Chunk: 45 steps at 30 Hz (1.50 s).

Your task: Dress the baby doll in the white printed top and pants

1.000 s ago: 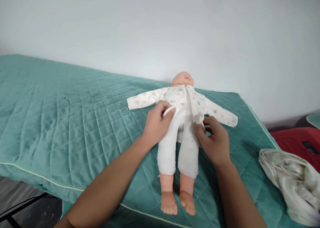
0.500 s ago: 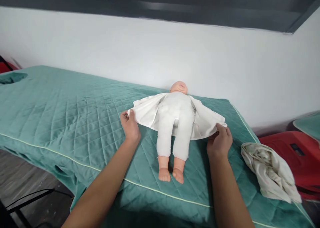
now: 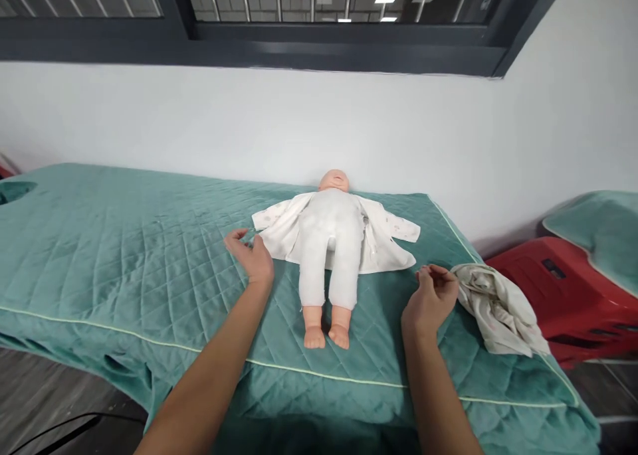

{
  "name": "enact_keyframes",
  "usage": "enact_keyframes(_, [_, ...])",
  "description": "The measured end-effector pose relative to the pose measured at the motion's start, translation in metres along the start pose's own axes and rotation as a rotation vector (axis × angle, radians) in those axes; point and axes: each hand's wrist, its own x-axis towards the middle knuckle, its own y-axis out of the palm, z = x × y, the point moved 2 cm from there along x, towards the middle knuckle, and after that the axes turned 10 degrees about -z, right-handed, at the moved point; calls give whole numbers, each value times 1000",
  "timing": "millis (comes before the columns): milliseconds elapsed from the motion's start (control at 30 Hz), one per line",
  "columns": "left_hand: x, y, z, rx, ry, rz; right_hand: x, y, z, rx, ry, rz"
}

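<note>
A baby doll [image 3: 330, 232] lies on its back on a green quilted bed cover, its head toward the wall and bare feet toward me. Under it a white baby shirt [image 3: 386, 252] is spread open, both patterned sleeves reaching out sideways. Beside the shirt's left corner is my left hand [image 3: 253, 256], thumb and fingers apart, with nothing held. Off the shirt's lower right edge, my right hand [image 3: 431, 295] hovers over the cover, fingers loosely curled and nothing visible in them.
At the bed's right end lies a crumpled white cloth [image 3: 498, 309], close to my right hand. A red plastic stool [image 3: 558, 282] stands past that end, partly under a green cushion [image 3: 598, 232]. The green bed cover [image 3: 124, 256] extends left along the wall, below a barred window.
Both hands have let go of the shirt's lower corners. The shirt now lies flatter, with its sleeves showing. My view has tilted up and shifted right.
</note>
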Motion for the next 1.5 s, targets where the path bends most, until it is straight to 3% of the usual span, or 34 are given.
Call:
enact_keyframes(33, [-2,-1,-1,17,30,-17,-6,-9,5,-55,-65,52])
enact_keyframes(133, [-5,-7,-5,76,162,-251,-14,-41,24,-326,-401,238])
enact_keyframes(200, [-6,-9,-6,91,213,-389,-6,-63,37,-515,-699,328])
enact_keyframes(267, [-8,-10,-6,91,228,-453,15,-85,44,-672,-881,348])
enact_keyframes(367, [-14,-14,-7,72,247,-442,57,-111,46,-908,-861,339])
enact_keyframes(500, [-28,-26,-10,41,302,-355,97,-121,45,-1364,-684,495])
enact_keyframes(600, [-39,-36,-14,0,334,-268,107,-107,54,-1471,-564,645])
enact_keyframes(700, [-51,-41,-30,16,299,-137,97,-79,77,-1248,-383,825])
enact_keyframes(767, [-65,-36,-53,48,252,80,77,-56,99,-1025,-284,925])
enact_keyframes(833, [-86,-27,-85,37,265,396,47,-31,127,-811,-195,1024])
enact_keyframes(900, [-108,-19,-119,13,387,701,13,-7,155,-588,13,1097])
enact_keyframes(967, [-123,-14,-146,-4,474,852,-19,14,181,-374,187,1103])
enact_keyframes(1033, [-125,-13,-163,-41,412,842,-47,32,204,-169,284,1102])
enact_keyframes(1133, [-109,-19,-174,-92,230,616,-78,49,228,6,257,1172])
enact_keyframes(1267, [-81,-30,-182,-224,85,447,-98,58,241,-118,-90,1285])
enact_keyframes(1400, [-70,-39,-181,-352,-16,322,-107,60,234,-285,-460,1310])
enact_keyframes(1500, [-72,-42,-180,-337,-32,339,-107,66,226,-369,-561,1245])
